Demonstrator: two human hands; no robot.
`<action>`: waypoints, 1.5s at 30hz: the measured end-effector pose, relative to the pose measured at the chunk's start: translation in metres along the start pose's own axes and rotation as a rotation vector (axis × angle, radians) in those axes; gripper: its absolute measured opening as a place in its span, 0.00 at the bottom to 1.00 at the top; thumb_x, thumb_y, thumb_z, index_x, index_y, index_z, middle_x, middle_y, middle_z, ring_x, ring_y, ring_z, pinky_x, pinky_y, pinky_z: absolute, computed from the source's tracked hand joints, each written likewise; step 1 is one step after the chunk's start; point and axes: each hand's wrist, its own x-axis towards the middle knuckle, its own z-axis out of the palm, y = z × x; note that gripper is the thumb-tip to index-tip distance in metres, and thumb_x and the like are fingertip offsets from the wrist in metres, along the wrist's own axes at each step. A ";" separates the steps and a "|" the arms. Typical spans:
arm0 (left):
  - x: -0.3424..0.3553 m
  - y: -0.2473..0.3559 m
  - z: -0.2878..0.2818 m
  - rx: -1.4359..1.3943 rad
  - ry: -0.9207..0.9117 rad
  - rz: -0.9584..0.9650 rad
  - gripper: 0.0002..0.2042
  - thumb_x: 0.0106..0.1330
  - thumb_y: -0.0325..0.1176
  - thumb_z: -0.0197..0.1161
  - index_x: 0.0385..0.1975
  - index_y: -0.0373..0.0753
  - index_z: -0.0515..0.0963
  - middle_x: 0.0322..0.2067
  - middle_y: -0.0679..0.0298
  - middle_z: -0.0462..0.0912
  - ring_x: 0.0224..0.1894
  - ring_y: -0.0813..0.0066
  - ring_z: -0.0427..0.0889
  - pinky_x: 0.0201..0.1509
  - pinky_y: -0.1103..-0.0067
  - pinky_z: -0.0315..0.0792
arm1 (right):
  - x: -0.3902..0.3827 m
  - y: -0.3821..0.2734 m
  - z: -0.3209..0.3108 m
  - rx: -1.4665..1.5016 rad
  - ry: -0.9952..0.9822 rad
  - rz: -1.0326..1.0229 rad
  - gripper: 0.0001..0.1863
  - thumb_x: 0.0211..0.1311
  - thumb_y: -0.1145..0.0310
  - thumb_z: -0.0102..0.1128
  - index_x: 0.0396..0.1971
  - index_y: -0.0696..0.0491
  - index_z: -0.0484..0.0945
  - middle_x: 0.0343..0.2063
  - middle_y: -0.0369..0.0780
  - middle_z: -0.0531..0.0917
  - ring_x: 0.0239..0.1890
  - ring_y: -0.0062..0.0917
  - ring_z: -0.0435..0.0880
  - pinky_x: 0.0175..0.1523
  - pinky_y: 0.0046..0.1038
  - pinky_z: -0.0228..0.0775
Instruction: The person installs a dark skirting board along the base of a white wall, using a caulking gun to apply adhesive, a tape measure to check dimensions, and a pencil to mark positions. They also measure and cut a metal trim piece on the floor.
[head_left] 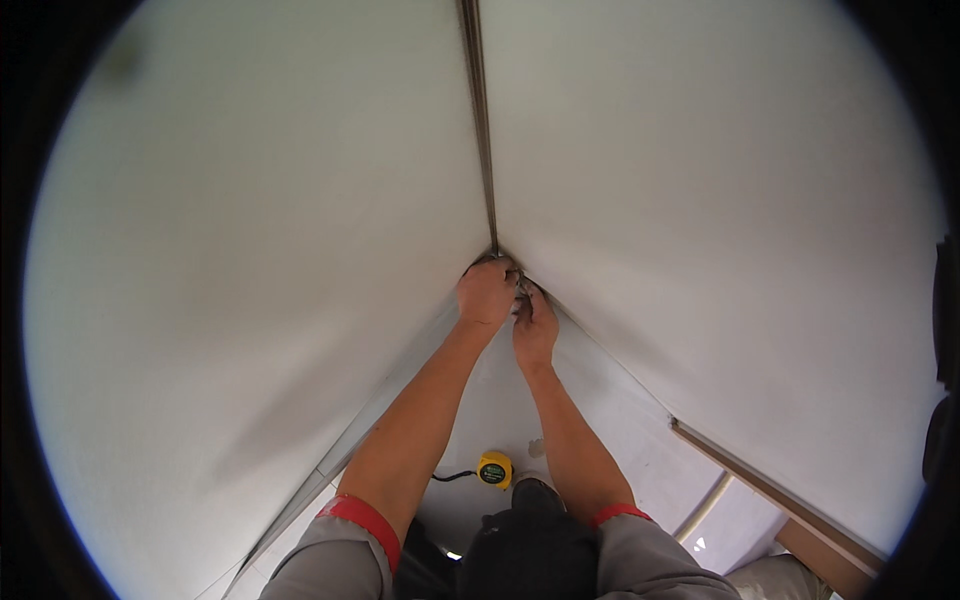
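Note:
Both arms reach forward into a corner where two pale panels meet. My left hand [486,295] is closed at the foot of a dark, narrow corner strip [482,120], its fingers curled over something small. Just right of it and slightly nearer, my right hand [538,328] is bent in a pinch. Between the two hands shows a little shiny, greyish bit, too small to name. My fingertips are partly hidden by the hands themselves.
Large pale panels rise on the left [250,220] and right [700,200]. On the floor [480,400] lies a yellow tape measure [495,468] with a dark strap, close to my shoe. A brown-edged rail [770,490] runs along the lower right.

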 end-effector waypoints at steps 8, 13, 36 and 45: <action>-0.002 0.002 0.004 0.073 0.052 -0.033 0.09 0.59 0.37 0.65 0.34 0.41 0.86 0.30 0.53 0.86 0.34 0.52 0.84 0.41 0.63 0.78 | 0.000 -0.005 0.002 -0.200 0.024 -0.173 0.17 0.67 0.76 0.51 0.55 0.57 0.76 0.42 0.50 0.84 0.40 0.43 0.84 0.44 0.37 0.76; -0.004 0.004 0.002 0.119 0.068 -0.022 0.09 0.58 0.37 0.65 0.33 0.41 0.86 0.30 0.54 0.86 0.35 0.53 0.85 0.41 0.63 0.78 | -0.006 -0.010 0.008 -0.011 0.010 -0.105 0.18 0.67 0.75 0.53 0.56 0.56 0.74 0.45 0.47 0.85 0.44 0.39 0.85 0.48 0.34 0.76; -0.008 0.002 0.003 0.150 0.124 0.050 0.06 0.57 0.34 0.64 0.30 0.41 0.84 0.32 0.58 0.85 0.35 0.56 0.84 0.41 0.64 0.78 | 0.001 -0.005 0.005 -0.127 -0.028 -0.087 0.21 0.67 0.76 0.52 0.60 0.54 0.75 0.48 0.48 0.84 0.46 0.36 0.85 0.51 0.30 0.75; -0.008 0.003 0.005 0.221 0.107 0.024 0.06 0.57 0.33 0.64 0.30 0.41 0.83 0.32 0.60 0.85 0.35 0.57 0.84 0.40 0.65 0.79 | -0.004 -0.006 0.008 0.002 -0.033 -0.124 0.25 0.63 0.72 0.60 0.61 0.53 0.71 0.45 0.44 0.85 0.46 0.38 0.84 0.50 0.32 0.76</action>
